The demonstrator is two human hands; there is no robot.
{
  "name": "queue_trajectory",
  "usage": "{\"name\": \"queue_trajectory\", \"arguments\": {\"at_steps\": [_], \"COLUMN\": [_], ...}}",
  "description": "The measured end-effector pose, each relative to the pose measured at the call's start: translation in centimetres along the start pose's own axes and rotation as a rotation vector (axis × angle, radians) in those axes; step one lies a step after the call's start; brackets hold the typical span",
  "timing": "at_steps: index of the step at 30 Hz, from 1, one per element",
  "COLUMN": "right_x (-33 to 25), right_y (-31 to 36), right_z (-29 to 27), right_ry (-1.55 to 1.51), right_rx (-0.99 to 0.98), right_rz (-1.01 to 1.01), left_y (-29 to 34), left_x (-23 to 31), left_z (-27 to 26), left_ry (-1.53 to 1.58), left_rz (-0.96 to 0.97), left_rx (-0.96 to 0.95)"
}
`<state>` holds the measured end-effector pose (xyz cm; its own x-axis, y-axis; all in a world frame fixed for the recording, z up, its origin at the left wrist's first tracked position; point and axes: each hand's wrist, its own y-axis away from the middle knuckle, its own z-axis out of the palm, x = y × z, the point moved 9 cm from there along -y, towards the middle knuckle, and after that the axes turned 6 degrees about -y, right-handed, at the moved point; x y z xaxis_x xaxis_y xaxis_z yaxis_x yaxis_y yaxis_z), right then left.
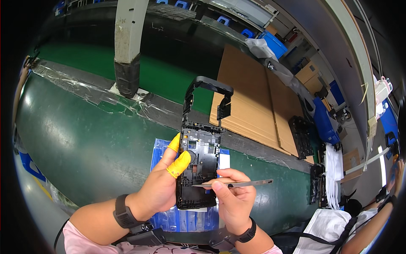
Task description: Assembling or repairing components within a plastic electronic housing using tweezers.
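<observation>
My left hand (pixel 163 186), with yellow finger cots on thumb and forefinger, holds a black plastic phone frame (pixel 198 156) upright by its left edge. The frame's upper part is an open loop; its lower part carries small fittings. My right hand (pixel 232 197) pinches metal tweezers (pixel 237 183) that lie level, their tip touching the lower middle of the frame. Both wrists wear black bands.
A blue plastic packet (pixel 169 213) lies on the green conveyor belt (pixel 76 139) under my hands. Cardboard sheets (pixel 253 97) lie beyond, with stacked black trays (pixel 301 135) and white cloths (pixel 334 163) to the right. A post (pixel 127 46) stands at the back. Another person's arm (pixel 376 220) is at the lower right.
</observation>
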<state>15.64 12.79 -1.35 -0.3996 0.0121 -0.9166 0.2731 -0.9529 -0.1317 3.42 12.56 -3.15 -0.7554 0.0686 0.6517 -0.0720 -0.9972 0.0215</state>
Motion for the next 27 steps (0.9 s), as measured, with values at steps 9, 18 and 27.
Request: {"name": "queue_trajectory", "arguments": {"at_steps": [9, 18, 27], "right_x": [0.3, -0.1, 3.1], "right_y": [-0.2, -0.8, -2.3], "right_z": [-0.2, -0.7, -3.3], "right_ry": [0.024, 0.032, 0.068], "right_rx": [0.003, 0.068, 0.161], "right_rz": [0.0, -0.014, 0.134], "left_y": [0.0, 0.0, -0.8], "left_x": [-0.1, 0.4, 6.9], "left_z": [-0.2, -0.2, -1.6], "left_ry": [0.021, -0.095, -0.052], "left_rz": [-0.007, 0.058, 0.387], "left_rx": [0.016, -0.086, 0.043]}}
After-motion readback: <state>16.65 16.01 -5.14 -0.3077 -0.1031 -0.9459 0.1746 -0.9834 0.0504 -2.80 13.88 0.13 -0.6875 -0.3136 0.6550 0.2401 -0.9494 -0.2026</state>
